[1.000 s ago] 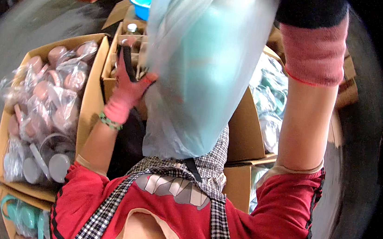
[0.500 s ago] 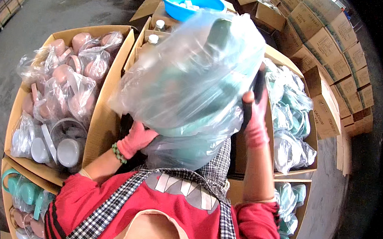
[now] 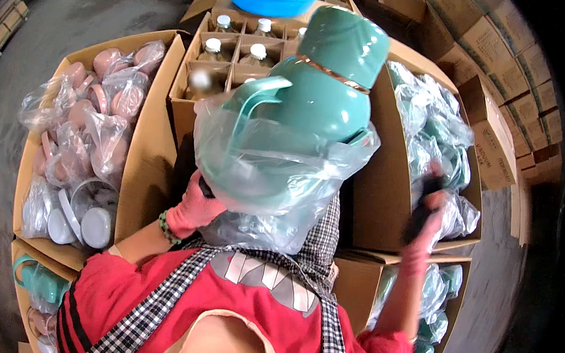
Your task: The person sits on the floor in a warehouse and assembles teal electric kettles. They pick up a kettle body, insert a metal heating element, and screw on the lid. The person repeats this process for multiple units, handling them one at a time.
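Note:
A shiny green vacuum flask (image 3: 324, 105) with a copper-coloured neck ring and a side handle leans in front of my body, its top pointing up and slightly right. A clear plastic bag (image 3: 278, 155) sits bunched around its lower part, leaving the upper body and top bare. My left hand (image 3: 195, 209), in a pink glove with dark fingertips, grips the flask low on its left side through the bag; its fingers are partly hidden. Off to the right, my right hand (image 3: 426, 216) is clear of the flask, over the carton of bagged green parts. Motion smears its fingers.
Ahead stands a divided carton (image 3: 187, 89) of white-capped bottles, with a blue basin (image 3: 273, 2) of small white pieces beyond it. A carton (image 3: 148, 142) of bagged pink and white parts is at left; another carton (image 3: 382, 180) holds bagged green parts. Stacked cartons (image 3: 493, 43) rise at far right.
The plastic bag has come down off the flask's upper part, which is now bare. My right hand has left the bag and moved right and down; my left hand stays at the flask.

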`<state>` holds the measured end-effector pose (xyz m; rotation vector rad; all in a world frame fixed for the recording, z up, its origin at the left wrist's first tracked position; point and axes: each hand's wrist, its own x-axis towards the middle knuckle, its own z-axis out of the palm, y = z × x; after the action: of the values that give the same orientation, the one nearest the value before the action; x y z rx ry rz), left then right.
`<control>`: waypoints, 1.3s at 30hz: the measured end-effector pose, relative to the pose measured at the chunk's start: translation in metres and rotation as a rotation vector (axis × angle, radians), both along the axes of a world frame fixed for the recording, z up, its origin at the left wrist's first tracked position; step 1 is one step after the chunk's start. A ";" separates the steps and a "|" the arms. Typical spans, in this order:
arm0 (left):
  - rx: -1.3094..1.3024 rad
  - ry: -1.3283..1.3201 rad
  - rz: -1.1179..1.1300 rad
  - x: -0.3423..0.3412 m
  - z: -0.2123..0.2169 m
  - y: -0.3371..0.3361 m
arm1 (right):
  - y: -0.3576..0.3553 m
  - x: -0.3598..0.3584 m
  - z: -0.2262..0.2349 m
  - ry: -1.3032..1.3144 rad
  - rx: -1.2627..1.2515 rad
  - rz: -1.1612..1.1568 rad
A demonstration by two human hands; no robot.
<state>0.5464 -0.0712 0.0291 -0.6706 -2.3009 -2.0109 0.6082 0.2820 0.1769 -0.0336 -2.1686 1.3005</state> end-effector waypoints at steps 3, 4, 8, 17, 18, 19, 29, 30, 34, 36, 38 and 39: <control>-0.005 0.103 -0.125 -0.013 0.006 0.009 | -0.004 -0.041 0.074 0.327 0.025 0.101; -0.028 0.187 -0.120 -0.015 -0.003 0.012 | 0.008 -0.048 0.077 0.107 0.112 0.113; -0.168 0.556 -0.099 -0.013 0.016 0.022 | 0.011 -0.061 0.071 -0.399 0.267 0.160; -0.152 0.469 -0.275 -0.011 -0.009 0.013 | -0.073 -0.034 0.105 -0.322 1.299 0.028; -0.243 0.437 -0.302 -0.011 -0.008 0.011 | -0.090 -0.038 0.098 -0.313 1.229 0.239; -0.324 0.413 -0.350 -0.012 -0.006 0.011 | -0.100 -0.035 0.089 -0.313 1.151 0.421; -0.258 0.382 -0.223 0.000 -0.005 0.003 | 0.017 -0.044 0.096 -0.781 0.062 0.288; -0.284 0.371 -0.222 -0.001 -0.007 0.002 | 0.025 -0.039 0.084 -0.768 0.105 0.216; -0.336 0.302 -0.215 -0.001 -0.019 -0.007 | 0.046 -0.028 0.110 -1.104 -0.298 0.036; -0.388 0.302 -0.167 0.000 -0.030 -0.012 | 0.062 -0.032 0.123 -1.086 -0.064 -0.002; -0.392 0.332 -0.150 0.001 -0.035 -0.012 | 0.047 -0.031 0.117 -0.752 0.140 -0.090; -0.381 0.353 -0.156 -0.002 -0.034 -0.008 | 0.041 -0.028 0.106 -0.590 0.173 -0.044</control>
<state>0.5449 -0.0791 -0.0047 -1.1504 -2.4798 -1.3565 0.5800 0.3228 0.2831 -0.4436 -2.7462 1.1717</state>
